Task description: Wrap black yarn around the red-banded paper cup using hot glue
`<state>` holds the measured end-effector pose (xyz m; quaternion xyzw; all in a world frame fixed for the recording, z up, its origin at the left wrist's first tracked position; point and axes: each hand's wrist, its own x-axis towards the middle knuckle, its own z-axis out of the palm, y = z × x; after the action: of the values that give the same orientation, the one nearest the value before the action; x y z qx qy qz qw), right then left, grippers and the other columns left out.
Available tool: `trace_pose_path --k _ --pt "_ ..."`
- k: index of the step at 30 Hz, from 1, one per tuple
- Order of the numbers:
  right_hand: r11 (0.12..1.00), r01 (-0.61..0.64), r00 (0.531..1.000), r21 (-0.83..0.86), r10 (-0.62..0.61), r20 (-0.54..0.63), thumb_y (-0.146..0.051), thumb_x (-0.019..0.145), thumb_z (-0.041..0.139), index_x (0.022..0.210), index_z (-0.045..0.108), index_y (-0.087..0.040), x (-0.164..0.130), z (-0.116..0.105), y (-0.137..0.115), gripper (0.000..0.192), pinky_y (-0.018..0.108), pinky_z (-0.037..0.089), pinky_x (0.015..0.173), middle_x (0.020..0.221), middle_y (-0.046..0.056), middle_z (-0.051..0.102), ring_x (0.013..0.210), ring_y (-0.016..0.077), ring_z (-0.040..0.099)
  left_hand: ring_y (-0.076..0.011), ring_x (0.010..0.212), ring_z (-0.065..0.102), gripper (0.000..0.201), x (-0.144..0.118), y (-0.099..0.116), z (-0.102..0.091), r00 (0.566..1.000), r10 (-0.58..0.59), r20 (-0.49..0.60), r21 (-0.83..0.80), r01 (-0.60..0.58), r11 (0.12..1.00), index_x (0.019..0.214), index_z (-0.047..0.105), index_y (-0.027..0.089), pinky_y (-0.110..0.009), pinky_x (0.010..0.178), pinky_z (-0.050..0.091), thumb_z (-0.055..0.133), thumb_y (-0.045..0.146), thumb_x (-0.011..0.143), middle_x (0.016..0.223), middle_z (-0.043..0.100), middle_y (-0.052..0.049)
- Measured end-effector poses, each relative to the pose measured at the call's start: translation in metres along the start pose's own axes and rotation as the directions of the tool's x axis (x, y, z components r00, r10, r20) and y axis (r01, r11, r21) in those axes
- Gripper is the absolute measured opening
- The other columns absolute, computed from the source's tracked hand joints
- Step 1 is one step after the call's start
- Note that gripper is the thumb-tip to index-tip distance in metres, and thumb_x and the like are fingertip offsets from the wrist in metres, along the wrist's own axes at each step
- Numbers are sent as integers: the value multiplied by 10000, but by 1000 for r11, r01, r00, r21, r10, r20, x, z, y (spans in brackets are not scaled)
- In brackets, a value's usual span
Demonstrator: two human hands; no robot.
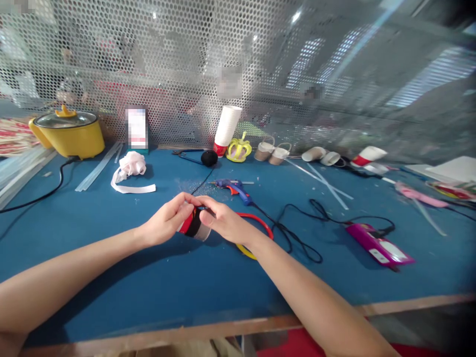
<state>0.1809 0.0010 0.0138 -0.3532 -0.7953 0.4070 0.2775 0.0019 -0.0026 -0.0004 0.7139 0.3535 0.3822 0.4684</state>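
Both my hands meet over the middle of the blue table (111,258). My left hand (167,220) grips a red and white paper cup (193,227) lying on its side, with a black band around it. My right hand (223,220) pinches the cup's top edge from the other side. A black thread (203,182) runs from the cup toward a black yarn ball (209,157) at the back. Under my right wrist lie a red ring (262,222) and a yellow ring (245,251).
A blue glue gun (234,187) with its black cord lies just behind my hands. A pink device (377,244) is at right. At the back stand a yellow pot (67,131), a white ribbon (130,171), stacked cups (226,128), a yellow crown (238,148), glue sticks (98,168) and small cups (275,152).
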Motion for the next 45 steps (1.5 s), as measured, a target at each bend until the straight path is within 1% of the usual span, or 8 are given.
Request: trace_pose_path --k 4,7,13,17,22,26,33,45 --pt "973 -112 991 202 125 -49 -628 850 179 990 613 -148 8 5 3 663 359 423 910 1018 91 643 1017 197 565 -90 579 420 242 -1 -1 1 1000 -15 23 77 13 997 836 492 173 -213 553 364 372 381 871 666 501 24" --pt "962 -259 950 84 270 -159 -580 879 192 868 631 -134 15 -10 5 626 288 505 736 908 102 673 851 170 630 -84 538 388 241 1 -1 1 997 -79 -22 116 81 990 774 452 177 -204 507 328 369 383 866 596 451 47" --pt "675 -639 726 -369 370 -580 -234 856 430 966 606 -94 19 -81 36 250 327 451 819 1047 178 634 963 230 601 -95 546 436 206 4 -3 -2 992 -101 -76 191 114 975 754 436 186 -216 530 341 382 355 857 593 495 39" --pt "552 -727 673 -408 458 -581 -115 644 616 770 652 -86 18 -93 66 134 367 419 857 958 206 657 1007 316 572 -97 531 440 194 4 -5 -2 989 -112 -97 228 132 965 752 433 189 -221 528 352 378 345 854 576 491 44" --pt "572 -737 650 -360 454 -609 -103 626 620 850 623 -68 21 -83 72 226 360 439 827 983 218 643 1001 316 578 -100 538 451 175 4 -7 -1 987 -109 -117 246 135 960 785 437 190 -222 529 356 382 342 850 582 494 47" --pt "692 -671 672 -267 417 -612 -132 701 571 1033 522 -96 9 -84 46 338 300 499 684 959 139 655 791 202 643 -104 538 449 175 5 -6 -2 982 -130 -135 257 161 953 797 432 192 -227 528 354 369 346 854 581 487 48" --pt "927 -358 875 110 375 -307 -303 746 587 828 552 -133 -30 -62 -13 192 215 466 449 607 25 617 463 103 571 -107 539 452 153 5 -1 -5 986 -91 -139 275 127 953 779 409 196 -232 534 352 351 311 861 582 490 44" --pt "905 -353 926 -236 301 -229 -321 760 539 663 558 -196 -39 -20 -34 160 238 415 416 457 -31 526 391 116 490 -123 576 516 115 7 1 -5 980 -121 -158 266 161 950 819 429 197 -228 534 365 355 280 848 646 574 24"
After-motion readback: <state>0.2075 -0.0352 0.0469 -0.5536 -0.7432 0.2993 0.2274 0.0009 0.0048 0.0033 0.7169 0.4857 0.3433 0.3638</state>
